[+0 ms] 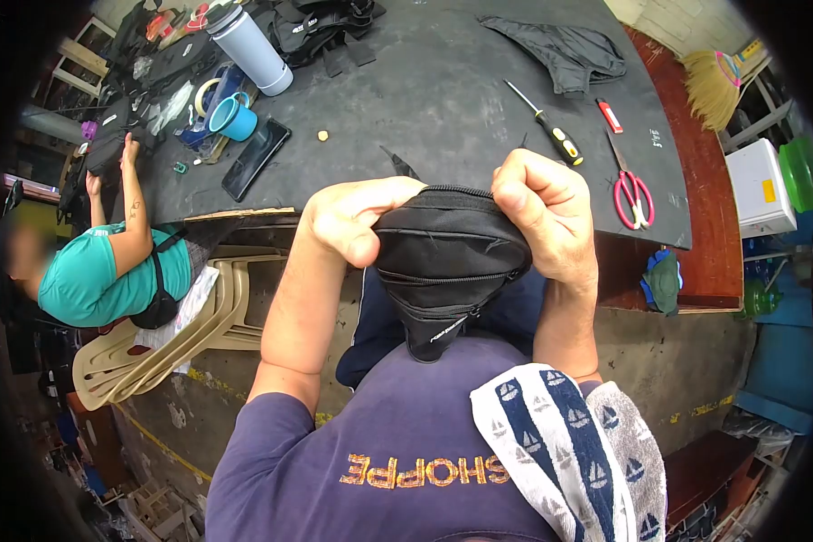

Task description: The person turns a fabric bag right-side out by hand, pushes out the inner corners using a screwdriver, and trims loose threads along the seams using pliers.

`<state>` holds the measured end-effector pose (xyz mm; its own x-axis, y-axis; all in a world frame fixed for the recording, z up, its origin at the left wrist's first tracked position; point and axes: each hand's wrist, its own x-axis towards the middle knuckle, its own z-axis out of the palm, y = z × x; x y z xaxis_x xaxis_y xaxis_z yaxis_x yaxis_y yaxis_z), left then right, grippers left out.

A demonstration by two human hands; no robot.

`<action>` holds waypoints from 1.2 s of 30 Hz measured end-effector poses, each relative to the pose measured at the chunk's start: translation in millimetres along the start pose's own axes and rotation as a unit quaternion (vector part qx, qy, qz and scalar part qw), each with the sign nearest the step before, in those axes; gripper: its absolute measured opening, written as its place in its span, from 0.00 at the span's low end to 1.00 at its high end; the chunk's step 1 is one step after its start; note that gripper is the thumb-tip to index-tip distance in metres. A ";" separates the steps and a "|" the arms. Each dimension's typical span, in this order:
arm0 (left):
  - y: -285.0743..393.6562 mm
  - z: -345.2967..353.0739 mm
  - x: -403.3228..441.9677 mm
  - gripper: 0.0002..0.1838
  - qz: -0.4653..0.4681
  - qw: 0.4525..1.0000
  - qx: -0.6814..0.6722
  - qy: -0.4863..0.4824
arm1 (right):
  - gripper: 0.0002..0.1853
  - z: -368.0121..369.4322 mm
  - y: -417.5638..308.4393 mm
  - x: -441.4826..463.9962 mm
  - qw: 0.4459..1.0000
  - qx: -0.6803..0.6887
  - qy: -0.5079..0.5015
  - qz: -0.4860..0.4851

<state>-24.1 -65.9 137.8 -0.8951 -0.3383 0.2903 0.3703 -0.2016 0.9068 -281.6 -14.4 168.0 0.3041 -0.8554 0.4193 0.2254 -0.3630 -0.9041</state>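
Note:
A black zippered pouch bag (447, 257) is held up in front of my chest, its narrow end with small pale lettering pointing down toward me. My left hand (348, 217) grips its upper left edge, thumb on the near face and fingers behind. At the upper right corner, beside the top zipper, my right hand (551, 212) is closed with thumb and bent fingers pinching the edge. Two more zippers cross the pouch's face. A dark strap end (401, 164) sticks up behind it.
On the black table (406, 81) lie a screwdriver (556, 133), red-handled scissors (632, 194), a red lighter or cutter (609, 116), a phone (256, 161), a blue mug (233, 117), a tumbler (253, 52) and black fabric (565, 52). At left a co-worker (108, 271) sits near stacked chairs (172, 334).

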 end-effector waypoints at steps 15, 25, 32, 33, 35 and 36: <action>14.2 31.9 -14.2 0.61 -0.117 0.976 0.112 0.144 | 0.20 1.3 0.6 -3.6 0.998 -0.061 -0.005 -0.005; 15.8 25.3 2.7 0.49 -0.150 0.987 0.037 0.035 | 0.21 -2.1 6.7 0.4 0.995 -0.083 0.008 -0.052; 9.3 22.9 -6.2 0.34 -0.064 0.989 0.041 0.125 | 0.20 -8.8 21.4 2.6 0.994 -0.075 0.082 -0.024; 9.9 23.1 -7.1 0.34 -0.057 0.989 0.042 0.134 | 0.21 -9.5 20.1 1.6 0.994 -0.085 0.074 -0.012; 8.7 22.3 -7.7 0.34 -0.050 0.988 0.042 0.142 | 0.21 -12.0 19.9 2.7 0.993 -0.095 0.068 0.001; 4.6 21.2 -9.1 0.35 -0.011 0.986 0.014 0.168 | 0.21 -13.9 21.0 4.6 0.995 -0.079 0.064 -0.009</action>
<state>-19.5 -44.3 145.9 -0.7690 -0.6198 0.1567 0.3403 -0.1894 0.9210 -288.3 -31.1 149.7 0.1781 -0.8845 0.4312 0.0793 -0.4239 -0.9022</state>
